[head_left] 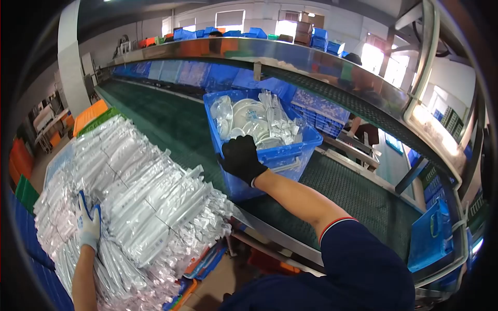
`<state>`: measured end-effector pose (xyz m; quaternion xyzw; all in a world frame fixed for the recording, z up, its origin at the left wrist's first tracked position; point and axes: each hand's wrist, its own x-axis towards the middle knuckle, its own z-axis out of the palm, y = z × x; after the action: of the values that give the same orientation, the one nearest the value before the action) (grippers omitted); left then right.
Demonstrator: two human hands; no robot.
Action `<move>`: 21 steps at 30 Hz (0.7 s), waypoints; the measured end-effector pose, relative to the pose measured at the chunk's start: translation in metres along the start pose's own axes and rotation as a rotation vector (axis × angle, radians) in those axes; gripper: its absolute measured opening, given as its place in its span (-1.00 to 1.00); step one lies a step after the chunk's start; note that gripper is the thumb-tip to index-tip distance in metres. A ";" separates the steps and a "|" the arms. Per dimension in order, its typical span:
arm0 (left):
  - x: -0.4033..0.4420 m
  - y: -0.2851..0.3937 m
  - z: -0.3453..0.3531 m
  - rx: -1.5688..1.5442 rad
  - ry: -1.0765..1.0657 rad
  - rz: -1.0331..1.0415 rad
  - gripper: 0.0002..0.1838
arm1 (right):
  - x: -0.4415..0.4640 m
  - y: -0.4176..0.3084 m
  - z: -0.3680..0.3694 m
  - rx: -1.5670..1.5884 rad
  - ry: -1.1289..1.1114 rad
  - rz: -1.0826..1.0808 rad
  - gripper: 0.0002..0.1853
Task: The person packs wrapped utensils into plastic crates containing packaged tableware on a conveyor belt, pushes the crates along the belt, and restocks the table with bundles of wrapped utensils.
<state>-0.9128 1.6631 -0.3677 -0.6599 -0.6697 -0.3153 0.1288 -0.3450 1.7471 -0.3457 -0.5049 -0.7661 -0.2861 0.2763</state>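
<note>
My right hand, in a black glove, is curled over the near left rim of a blue plastic crate. Inside the crate lie stacked white plates and clear-wrapped packs. The crate stands on a green conveyor belt. On the left, my left hand wears a white glove with blue fingertips. Its visible fingers are stretched apart against a big heap of silvery, plastic-wrapped packs. Nothing shows in its grasp. What the packs contain cannot be made out.
A metal shelf spans above the belt, with blue bins on top. Behind the belt, blue crates line up. Orange and green crates stand beyond the heap. A metal frame rises at right, near a blue bin. Another person's arm shows beyond the belt.
</note>
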 end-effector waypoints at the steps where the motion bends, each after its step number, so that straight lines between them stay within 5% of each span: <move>1: 0.000 -0.008 0.005 -0.001 0.004 0.021 -0.19 | 0.000 0.004 0.003 0.009 -0.012 -0.003 -0.59; 4: 0.000 -0.036 0.020 0.124 -0.107 -0.030 -0.18 | -0.004 0.006 -0.001 0.014 -0.044 -0.036 -0.63; 7: -0.006 -0.021 0.015 -0.122 -0.143 -0.118 -0.19 | -0.018 0.014 -0.012 0.017 0.056 -0.162 -0.59; 14: 0.001 -0.004 0.000 0.128 -0.073 -0.082 -0.21 | -0.127 0.062 -0.151 0.026 -0.033 -0.280 -0.58; 21: 0.002 0.008 -0.003 0.152 -0.077 -0.099 -0.23 | -0.210 0.080 -0.225 0.014 -0.088 -0.121 -0.63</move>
<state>-0.9060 1.6623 -0.3620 -0.6261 -0.7279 -0.2438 0.1369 -0.1699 1.4824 -0.3282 -0.4679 -0.8086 -0.2744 0.2282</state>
